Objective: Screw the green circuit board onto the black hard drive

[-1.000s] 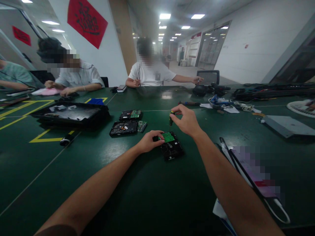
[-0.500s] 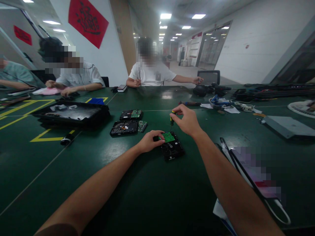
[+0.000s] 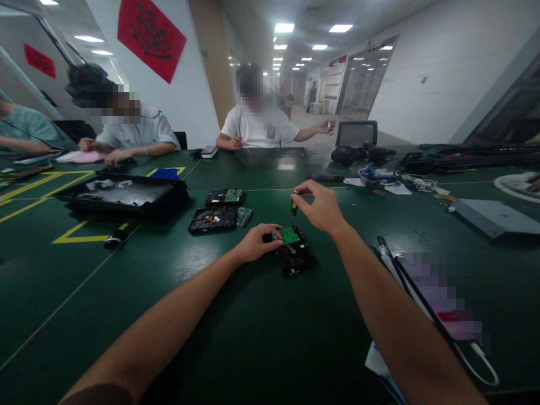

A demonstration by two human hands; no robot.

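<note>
A black hard drive lies on the dark green table with a green circuit board on its far part. My left hand grips the drive's left edge, fingertips at the board. Between the thumb and fingers of my right hand is a small black and yellow screwdriver, held upright. Its tip points down at the far edge of the board; whether it sits in a screw is too small to tell. Left of the drive lie a second hard drive, a third hard drive and a loose circuit board.
A black tray stands at the left, near a dark cylinder. Beyond my right hand lies another screwdriver. At the right are a grey metal box, cables and a tablet-like device. Co-workers sit across the table.
My hands and the hard drive stay in place; the screwdriver's handle looks slightly turned. The co-worker opposite has drawn an outstretched hand inward and up.
</note>
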